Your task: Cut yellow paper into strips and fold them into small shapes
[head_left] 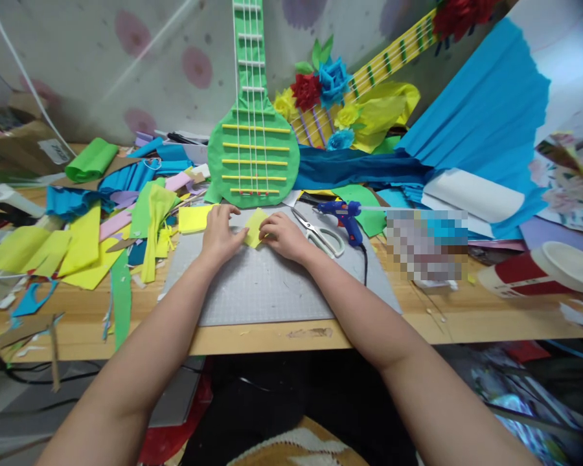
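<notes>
Left, paper scraps (pixel 85 249) crowd up to the cutting mat (pixel 272 291). Bare mat opens between your forearms, ending just short of the table's front edge (pixel 272 338). Your left hand (pixel 218 234) is spread, thumb at the yellow paper piece's (pixel 254 228) left edge; your right hand (pixel 287 237) pinches its right side. Scissors (pixel 309 226) and a blue glue gun (pixel 348 220) limit room rightward.
</notes>
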The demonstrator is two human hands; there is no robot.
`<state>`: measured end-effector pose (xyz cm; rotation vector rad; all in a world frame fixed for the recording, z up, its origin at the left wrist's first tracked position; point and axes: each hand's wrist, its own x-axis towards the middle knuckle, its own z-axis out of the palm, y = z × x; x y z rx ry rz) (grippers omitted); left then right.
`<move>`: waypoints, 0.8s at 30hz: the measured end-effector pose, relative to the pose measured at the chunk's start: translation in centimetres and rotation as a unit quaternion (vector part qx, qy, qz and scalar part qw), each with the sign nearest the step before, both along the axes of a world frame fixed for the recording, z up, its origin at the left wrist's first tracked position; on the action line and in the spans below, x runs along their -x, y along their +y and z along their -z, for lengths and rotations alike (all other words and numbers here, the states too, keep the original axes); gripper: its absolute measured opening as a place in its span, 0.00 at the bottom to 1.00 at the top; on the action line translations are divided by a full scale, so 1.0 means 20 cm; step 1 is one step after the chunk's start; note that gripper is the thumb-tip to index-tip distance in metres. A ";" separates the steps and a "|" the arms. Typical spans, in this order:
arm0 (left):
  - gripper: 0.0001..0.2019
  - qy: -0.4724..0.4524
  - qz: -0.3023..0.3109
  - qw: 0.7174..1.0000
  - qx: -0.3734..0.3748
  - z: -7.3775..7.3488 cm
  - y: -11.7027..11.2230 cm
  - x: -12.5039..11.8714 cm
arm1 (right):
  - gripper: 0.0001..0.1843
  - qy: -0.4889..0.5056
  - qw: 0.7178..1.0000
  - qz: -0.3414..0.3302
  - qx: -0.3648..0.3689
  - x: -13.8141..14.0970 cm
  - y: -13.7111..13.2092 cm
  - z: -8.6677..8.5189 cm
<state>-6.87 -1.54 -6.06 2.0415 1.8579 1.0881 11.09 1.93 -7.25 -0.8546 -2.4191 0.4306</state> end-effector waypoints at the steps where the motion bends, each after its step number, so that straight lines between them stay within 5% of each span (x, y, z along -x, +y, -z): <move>1: 0.12 0.022 0.021 0.999 -0.012 0.00 0.00 0.00 | 0.06 0.003 1.000 0.002 0.006 -0.01 0.00 0.00; 6: 0.05 0.094 0.107 0.990 0.009 0.02 -0.02 0.01 | 0.03 0.001 0.999 -0.008 0.037 -0.04 -0.01 -0.02; 24: 0.07 0.069 0.085 0.991 0.077 0.04 -0.03 0.00 | 0.04 0.008 0.992 0.060 0.111 -0.02 -0.02 0.00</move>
